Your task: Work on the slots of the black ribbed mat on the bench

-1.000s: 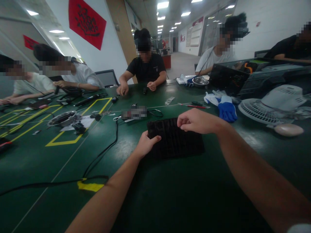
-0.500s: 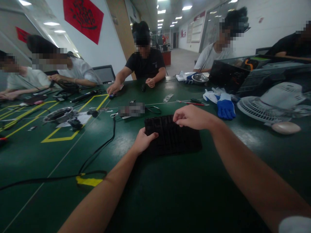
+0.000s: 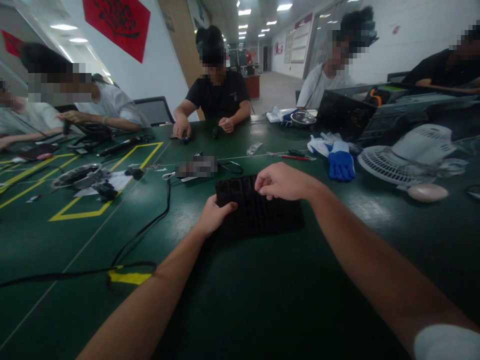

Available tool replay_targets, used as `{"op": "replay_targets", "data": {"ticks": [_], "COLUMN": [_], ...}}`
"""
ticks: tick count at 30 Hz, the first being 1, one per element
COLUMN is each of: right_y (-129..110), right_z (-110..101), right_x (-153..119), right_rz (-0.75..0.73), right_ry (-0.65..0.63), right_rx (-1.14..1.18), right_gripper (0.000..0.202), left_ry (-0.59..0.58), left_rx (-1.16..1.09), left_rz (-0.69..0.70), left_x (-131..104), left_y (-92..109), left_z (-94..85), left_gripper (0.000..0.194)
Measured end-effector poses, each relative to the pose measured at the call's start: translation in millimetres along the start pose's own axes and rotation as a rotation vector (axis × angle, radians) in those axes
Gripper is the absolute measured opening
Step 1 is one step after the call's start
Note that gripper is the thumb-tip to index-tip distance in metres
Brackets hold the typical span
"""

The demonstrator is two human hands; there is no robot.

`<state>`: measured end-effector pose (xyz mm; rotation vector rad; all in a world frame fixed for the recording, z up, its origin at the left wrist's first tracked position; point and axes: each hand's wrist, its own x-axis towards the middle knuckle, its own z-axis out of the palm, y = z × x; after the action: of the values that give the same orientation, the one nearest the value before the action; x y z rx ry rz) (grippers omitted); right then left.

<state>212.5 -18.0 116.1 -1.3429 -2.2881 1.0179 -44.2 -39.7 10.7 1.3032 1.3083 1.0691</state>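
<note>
A black tray with raised ridges and compartments [image 3: 270, 217] lies on the green table in front of me. My left hand [image 3: 217, 212] grips its left edge, the thumb on top and the other fingers hidden beneath or behind it. Above the tray's upper middle is my right hand [image 3: 277, 181], its thumb and forefinger pinched together; anything between them is too small to make out. Just beyond the tray sits a dark power strip or box [image 3: 197, 167] with a cable.
Blue and white gloves [image 3: 341, 161] and a white fan part [image 3: 420, 150] lie at the right. A red-handled tool [image 3: 296, 157] rests beyond my right hand. At left are a metal ring [image 3: 77, 177] and a black cable [image 3: 161, 215]. Several people sit around the table.
The view has shifted slightly, moving everything left. My right hand has moved a little left over the tray, still pinched. The person opposite has drawn one hand closer to their body.
</note>
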Motion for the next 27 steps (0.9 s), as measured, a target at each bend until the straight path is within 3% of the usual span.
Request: {"op": "replay_targets", "data": {"ticks": [17, 27], "right_y": [-8.5, -14.0], "right_z": [7.4, 11.3], "right_x": [2.2, 1.4], "right_rz": [0.081, 0.050], "right_ry": [0.057, 0.097], "right_rx": [-0.018, -0.146], "right_gripper": [0.020, 0.018], "left_ry": [-0.009, -0.012], "left_rx": [-0.023, -0.029], "left_rz": [-0.007, 0.014], "left_x": [-0.5, 1.3], "left_y": [2.7, 1.3], "left_z": [2.6, 1.2], "left_gripper": [0.042, 0.041]}}
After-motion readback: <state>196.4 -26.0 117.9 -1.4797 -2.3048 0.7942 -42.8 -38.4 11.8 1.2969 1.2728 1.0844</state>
